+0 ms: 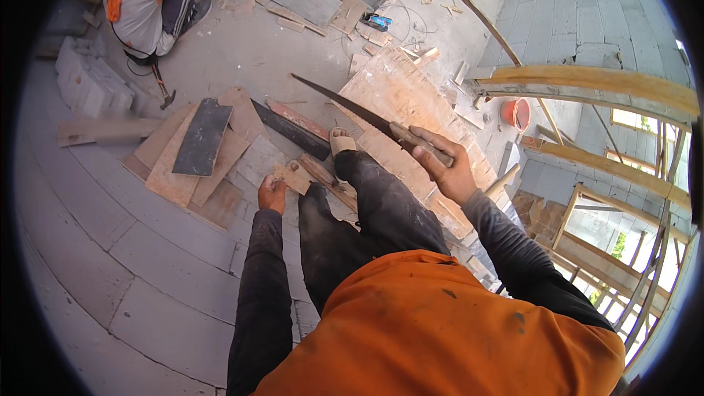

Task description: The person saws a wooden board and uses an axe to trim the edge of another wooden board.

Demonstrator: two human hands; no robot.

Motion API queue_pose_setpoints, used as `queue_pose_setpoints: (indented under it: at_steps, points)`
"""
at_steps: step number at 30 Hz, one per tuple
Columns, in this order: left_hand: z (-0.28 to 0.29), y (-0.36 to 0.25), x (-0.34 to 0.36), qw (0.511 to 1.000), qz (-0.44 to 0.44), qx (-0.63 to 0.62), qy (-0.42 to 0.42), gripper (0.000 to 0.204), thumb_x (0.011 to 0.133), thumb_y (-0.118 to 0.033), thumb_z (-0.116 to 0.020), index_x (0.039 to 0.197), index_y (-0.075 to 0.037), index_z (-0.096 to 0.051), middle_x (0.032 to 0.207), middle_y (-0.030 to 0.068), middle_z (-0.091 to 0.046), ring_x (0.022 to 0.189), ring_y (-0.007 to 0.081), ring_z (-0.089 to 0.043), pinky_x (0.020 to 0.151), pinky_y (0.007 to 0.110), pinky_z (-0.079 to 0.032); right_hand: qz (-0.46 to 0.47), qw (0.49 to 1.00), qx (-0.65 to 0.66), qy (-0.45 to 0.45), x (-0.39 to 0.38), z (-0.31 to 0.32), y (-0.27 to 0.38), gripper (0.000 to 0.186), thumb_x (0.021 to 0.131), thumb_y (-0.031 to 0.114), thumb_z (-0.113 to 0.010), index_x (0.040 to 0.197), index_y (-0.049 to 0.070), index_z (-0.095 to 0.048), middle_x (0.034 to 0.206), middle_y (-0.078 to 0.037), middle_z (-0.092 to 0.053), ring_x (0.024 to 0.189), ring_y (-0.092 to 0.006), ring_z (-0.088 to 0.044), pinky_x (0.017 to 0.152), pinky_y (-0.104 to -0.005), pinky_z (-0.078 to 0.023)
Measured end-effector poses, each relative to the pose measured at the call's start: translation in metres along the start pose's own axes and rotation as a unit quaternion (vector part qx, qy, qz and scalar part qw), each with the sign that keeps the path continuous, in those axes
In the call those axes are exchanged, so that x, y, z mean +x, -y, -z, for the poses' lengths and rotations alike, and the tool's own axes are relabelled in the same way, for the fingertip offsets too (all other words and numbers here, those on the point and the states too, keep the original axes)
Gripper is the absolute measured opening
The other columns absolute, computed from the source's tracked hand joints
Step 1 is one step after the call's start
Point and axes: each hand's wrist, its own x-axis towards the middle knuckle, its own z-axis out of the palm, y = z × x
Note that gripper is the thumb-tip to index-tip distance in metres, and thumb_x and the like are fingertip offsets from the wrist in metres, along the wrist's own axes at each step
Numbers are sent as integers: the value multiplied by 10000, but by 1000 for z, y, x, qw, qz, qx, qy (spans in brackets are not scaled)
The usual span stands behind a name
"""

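A handsaw (346, 107) with a long dark blade and a wooden handle is in my right hand (452, 170), its fingers wrapped round the handle. The blade slants up and left, with its tip over the floor. Beside my knee, my left hand (272, 195) grips the edge of a small piece of wood (293, 177). Beneath the saw lies a large, worn plywood sheet (400, 81). One foot in a tan slipper (342, 139) rests near the boards. The blade is apart from the small piece.
Wood offcuts and a black board (203, 137) lie at left. Another person (143, 15) crouches at the upper left, near a hammer (163, 88). A blue tool (377, 22) sits at the far side, an orange bucket (515, 114) at right. Timber beams (594, 84) cross the right side.
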Motion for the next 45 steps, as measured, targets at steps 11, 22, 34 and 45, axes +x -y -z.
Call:
queue_pose_setpoints:
  at_steps: [11, 22, 34, 45]
  points:
    - [114, -22, -43, 963, -30, 253, 84, 697, 930, -284, -768, 1466, 93, -532, 1418, 306, -623, 1316, 321, -634, 1098, 367, -492, -52, 860, 381, -336, -34, -6, -53, 526, 1014, 254, -696, 1478, 26, -594, 615, 51, -482, 495, -72, -430, 455, -265, -372]
    - [157, -72, -21, 963, 61, 261, 24, 538, 926, -219, -764, 1364, 67, -638, 1303, 226, -714, 1234, 284, -680, 1070, 362, -509, -117, 864, 338, -354, -18, -29, -71, 567, 1038, 262, -660, 1529, 12, -529, 666, -12, -539, 512, -114, -486, 497, -298, -438]
    - [-145, -316, 167, 867, -155, 412, 235, 588, 1010, -137, -634, 1560, -24, -457, 1557, 197, -532, 1374, 341, -572, 1150, 420, -446, -247, 965, 17, -90, -23, -52, -64, 953, 899, 106, -631, 1703, 147, -122, 1447, -352, -557, 1327, -515, -545, 1130, -505, -444]
    - [-349, -356, 259, 862, 179, 246, 405, 512, 1048, -347, -646, 1441, -25, -581, 1344, 109, -678, 1253, 225, -624, 1058, 357, -476, -332, 937, 34, -99, 9, -54, -34, 891, 896, 52, -604, 1682, 110, -190, 1497, -326, -527, 1298, -535, -548, 1123, -544, -445]
